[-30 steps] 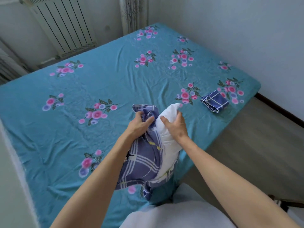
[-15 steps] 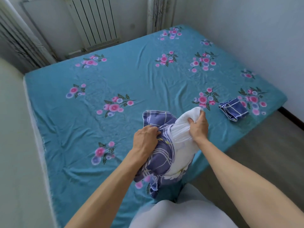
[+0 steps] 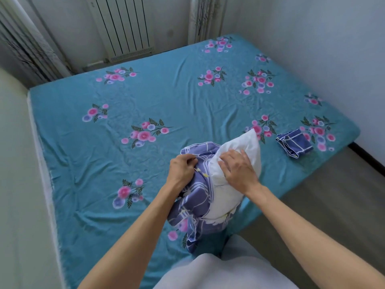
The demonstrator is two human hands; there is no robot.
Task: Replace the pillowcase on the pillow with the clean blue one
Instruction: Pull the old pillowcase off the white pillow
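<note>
A white pillow (image 3: pixel 241 149) sticks halfway out of a purple-blue checked pillowcase (image 3: pixel 195 201) at the near edge of the bed. My left hand (image 3: pixel 182 168) grips the bunched open rim of that pillowcase. My right hand (image 3: pixel 237 168) holds the bare white pillow near its middle, fingers bent into the fabric. The pillow's upper corner points away from me. A folded dark blue checked pillowcase (image 3: pixel 294 144) lies on the bed to the right, apart from both hands.
The bed (image 3: pixel 145 105) has a teal sheet with pink flowers. A pale headboard (image 3: pixel 18 184) runs along the left. A radiator (image 3: pixel 123 28) and curtains stand behind the bed. Grey floor (image 3: pixel 333 195) lies to the right beside a white wall.
More white pillow shows as the pillowcase has slid down toward me. My right hand shifted from the pillow's top corner down to its middle. The camera tilted, showing more of the bed.
</note>
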